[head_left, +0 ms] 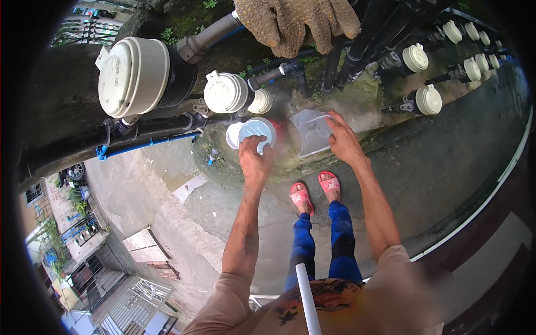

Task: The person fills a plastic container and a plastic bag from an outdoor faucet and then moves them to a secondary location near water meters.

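Observation:
My left hand (255, 162) is closed on a round, pale blue, see-through piece (258, 132), like a dial cover or shallow lid, pinched at its near rim. Just left of it a white round rim (234, 136) shows, partly covered by the blue piece. A red, blurred patch lies at the piece's right side, too smeared to name. To the right, my right hand (346, 142) grips a clear plastic bag (314, 133) by its right edge between thumb and fingers. The bag hangs flat and looks empty. The two hands are apart, at similar height.
Cream-capped water meters (225, 92) on dark pipes line the wall's left, one large meter (134, 78) closest. More capped meters (429, 100) stand at right. A worn brown glove (296, 25) rests at the top. My feet in pink sandals (301, 196) stand on concrete.

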A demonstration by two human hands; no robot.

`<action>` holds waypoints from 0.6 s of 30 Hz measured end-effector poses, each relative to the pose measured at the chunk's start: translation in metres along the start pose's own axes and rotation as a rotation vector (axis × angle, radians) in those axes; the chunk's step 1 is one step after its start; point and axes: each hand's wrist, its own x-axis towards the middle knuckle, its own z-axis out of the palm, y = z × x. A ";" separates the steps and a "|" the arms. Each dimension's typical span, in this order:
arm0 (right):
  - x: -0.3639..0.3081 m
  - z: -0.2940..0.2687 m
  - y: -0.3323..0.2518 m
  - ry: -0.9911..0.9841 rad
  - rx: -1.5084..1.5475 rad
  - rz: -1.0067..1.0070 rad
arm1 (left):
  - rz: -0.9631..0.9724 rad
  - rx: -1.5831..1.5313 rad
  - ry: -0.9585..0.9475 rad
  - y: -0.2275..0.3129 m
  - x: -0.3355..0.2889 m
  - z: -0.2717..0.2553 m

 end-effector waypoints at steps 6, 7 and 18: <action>0.005 0.006 0.004 0.037 -0.010 -0.037 | -0.363 -0.052 -0.479 -0.040 0.057 -0.029; 0.005 0.007 0.004 0.053 -0.007 -0.062 | -0.320 -0.020 -0.514 -0.043 0.065 -0.025; 0.006 0.009 0.001 0.038 0.061 0.023 | -0.321 0.126 -0.550 -0.053 0.071 0.015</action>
